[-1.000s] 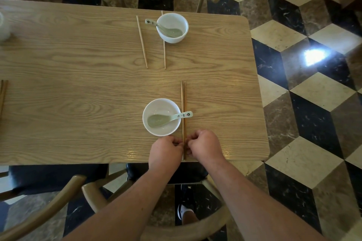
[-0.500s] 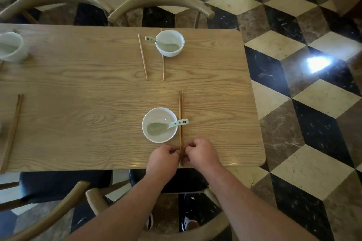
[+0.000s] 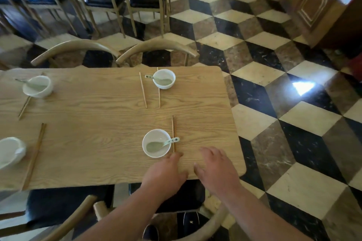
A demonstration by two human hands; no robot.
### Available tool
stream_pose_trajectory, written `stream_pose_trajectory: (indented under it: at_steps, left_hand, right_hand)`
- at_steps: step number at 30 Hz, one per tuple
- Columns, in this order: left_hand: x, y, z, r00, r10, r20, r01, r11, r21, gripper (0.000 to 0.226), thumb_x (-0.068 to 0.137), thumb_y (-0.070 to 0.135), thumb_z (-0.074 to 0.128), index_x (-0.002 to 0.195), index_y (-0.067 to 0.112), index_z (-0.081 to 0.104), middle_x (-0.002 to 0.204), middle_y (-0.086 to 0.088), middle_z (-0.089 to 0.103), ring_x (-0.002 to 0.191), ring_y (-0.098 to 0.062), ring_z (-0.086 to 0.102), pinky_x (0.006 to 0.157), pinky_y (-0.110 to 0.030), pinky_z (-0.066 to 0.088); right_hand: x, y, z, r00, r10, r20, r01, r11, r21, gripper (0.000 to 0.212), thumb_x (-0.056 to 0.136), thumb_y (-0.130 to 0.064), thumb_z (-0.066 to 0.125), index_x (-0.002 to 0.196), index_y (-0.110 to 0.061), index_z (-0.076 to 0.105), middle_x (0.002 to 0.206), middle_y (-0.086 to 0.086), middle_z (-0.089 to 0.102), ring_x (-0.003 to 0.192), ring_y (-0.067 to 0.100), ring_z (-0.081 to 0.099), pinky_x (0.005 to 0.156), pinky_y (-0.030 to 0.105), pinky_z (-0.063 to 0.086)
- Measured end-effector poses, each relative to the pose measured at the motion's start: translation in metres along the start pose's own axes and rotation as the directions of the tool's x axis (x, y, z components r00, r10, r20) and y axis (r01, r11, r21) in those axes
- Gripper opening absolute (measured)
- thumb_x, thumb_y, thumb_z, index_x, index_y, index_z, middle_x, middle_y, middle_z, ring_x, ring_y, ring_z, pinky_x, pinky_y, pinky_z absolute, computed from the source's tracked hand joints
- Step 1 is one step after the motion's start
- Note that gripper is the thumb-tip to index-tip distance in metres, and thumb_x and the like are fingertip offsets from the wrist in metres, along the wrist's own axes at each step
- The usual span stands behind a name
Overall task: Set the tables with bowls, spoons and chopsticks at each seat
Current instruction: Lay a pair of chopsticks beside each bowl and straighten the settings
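White bowl (image 3: 156,143) and chopsticks (image 3: 173,133) sit before open hands (image 3: 194,172).

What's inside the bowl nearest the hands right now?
Inside the near bowl lies one pale green spoon, its handle out over the right rim across the chopsticks. Nothing else shows; the spot under the spoon's scoop is covered.

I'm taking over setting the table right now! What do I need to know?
Left hand: open, holding nothing, fingertips by the near chopsticks' lower end.
Right hand: open, holding nothing, over the table.
Near seat: bowl with spoon inside, chopsticks paired neatly beside it. Looks done.
Far seat: bowl and spoon set, but its chopsticks lie spread apart; pair them.
Left side: two more bowls with chopsticks, partly blurred; check them.
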State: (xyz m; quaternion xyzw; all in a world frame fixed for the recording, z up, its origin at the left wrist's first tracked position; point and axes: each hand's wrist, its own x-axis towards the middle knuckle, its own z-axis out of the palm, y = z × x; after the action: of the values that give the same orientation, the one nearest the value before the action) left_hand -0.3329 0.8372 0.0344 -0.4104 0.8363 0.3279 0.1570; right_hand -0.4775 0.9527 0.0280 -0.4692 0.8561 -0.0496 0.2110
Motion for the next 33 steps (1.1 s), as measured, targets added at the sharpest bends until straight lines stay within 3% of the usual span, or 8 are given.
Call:
stream_pose_trajectory:
  at_steps: [3, 5, 9, 16, 20, 25, 33]
  left_hand:
    - [-0.001, 0.018, -0.014, 0.977, 0.210, -0.041, -0.206, 0.975, 0.086, 0.079, 0.098, 0.066, 0.055, 0.165, 0.035, 0.028, 0.172, 0.008, 0.032, 0.159, -0.020, 0.029, 0.128, -0.040, 0.031]
    - [-0.003, 0.029, -0.024, 0.952, 0.304, -0.026, -0.296, 0.941, 0.165, 0.086, 0.095, 0.074, 0.051, 0.167, 0.036, 0.023, 0.175, 0.007, 0.024, 0.162, -0.020, 0.020, 0.132, -0.042, 0.022]
    - [-0.009, 0.062, -0.041, 0.917, 0.400, -0.002, -0.387, 0.888, 0.247, 0.095, 0.088, 0.087, 0.044, 0.167, 0.038, 0.023, 0.176, 0.007, 0.023, 0.162, -0.020, 0.020, 0.132, -0.045, 0.018]
    - [-0.033, 0.168, -0.043, 0.849, 0.522, 0.088, -0.516, 0.778, 0.359, 0.094, 0.087, 0.089, 0.040, 0.165, 0.036, 0.030, 0.173, 0.005, 0.031, 0.160, -0.024, 0.025, 0.130, -0.050, 0.023]
    - [-0.037, 0.241, -0.013, 0.824, 0.548, 0.146, -0.554, 0.724, 0.411, 0.093, 0.086, 0.090, 0.040, 0.162, 0.037, 0.034, 0.169, 0.005, 0.038, 0.156, -0.025, 0.032, 0.127, -0.050, 0.031]
    - [-0.030, 0.346, 0.048, 0.825, 0.528, 0.203, -0.556, 0.691, 0.463, 0.086, 0.089, 0.088, 0.043, 0.160, 0.041, 0.036, 0.169, 0.008, 0.038, 0.156, -0.023, 0.035, 0.126, -0.048, 0.033]
    - [-0.008, 0.506, 0.118, 0.860, 0.439, 0.261, -0.510, 0.745, 0.430, 0.082, 0.092, 0.083, 0.048, 0.160, 0.039, 0.036, 0.169, 0.007, 0.038, 0.153, -0.023, 0.039, 0.125, -0.048, 0.036]
  right_hand:
    - [-0.023, 0.005, -0.022, 0.998, 0.066, -0.022, -0.069, 0.988, -0.140, 0.088, 0.095, -0.073, 0.017, 0.164, -0.021, 0.032, 0.166, 0.007, 0.042, 0.155, 0.030, 0.035, 0.129, 0.047, 0.030]
    - [-0.044, 0.009, -0.038, 0.987, 0.156, -0.039, -0.160, 0.977, -0.143, 0.098, 0.088, -0.080, 0.009, 0.167, -0.024, 0.026, 0.170, 0.008, 0.035, 0.160, 0.035, 0.027, 0.130, 0.052, 0.025]
    - [-0.090, 0.021, -0.070, 0.947, 0.317, -0.057, -0.322, 0.941, -0.105, 0.092, 0.097, -0.084, 0.022, 0.169, -0.028, 0.016, 0.176, 0.005, 0.022, 0.164, 0.032, 0.013, 0.133, 0.051, 0.015]
    - [-0.158, 0.090, -0.126, 0.856, 0.495, -0.146, -0.497, 0.867, 0.028, 0.089, 0.092, -0.090, 0.023, 0.162, -0.034, 0.033, 0.170, 0.000, 0.036, 0.160, 0.028, 0.027, 0.130, 0.051, 0.023]
    - [-0.191, 0.147, -0.138, 0.796, 0.585, -0.154, -0.571, 0.811, 0.129, 0.086, 0.092, -0.089, 0.024, 0.154, -0.032, 0.044, 0.162, 0.000, 0.045, 0.151, 0.026, 0.040, 0.127, 0.049, 0.030]
    - [-0.220, 0.252, -0.136, 0.731, 0.669, -0.135, -0.632, 0.738, 0.237, 0.102, 0.082, -0.094, 0.002, 0.147, -0.030, 0.047, 0.157, 0.002, 0.051, 0.144, 0.027, 0.049, 0.121, 0.050, 0.040]
    - [-0.266, 0.434, -0.183, 0.712, 0.698, -0.075, -0.664, 0.704, 0.252, 0.067, 0.100, -0.072, 0.038, 0.150, -0.029, 0.047, 0.153, -0.001, 0.052, 0.137, 0.023, 0.050, 0.115, 0.041, 0.043]
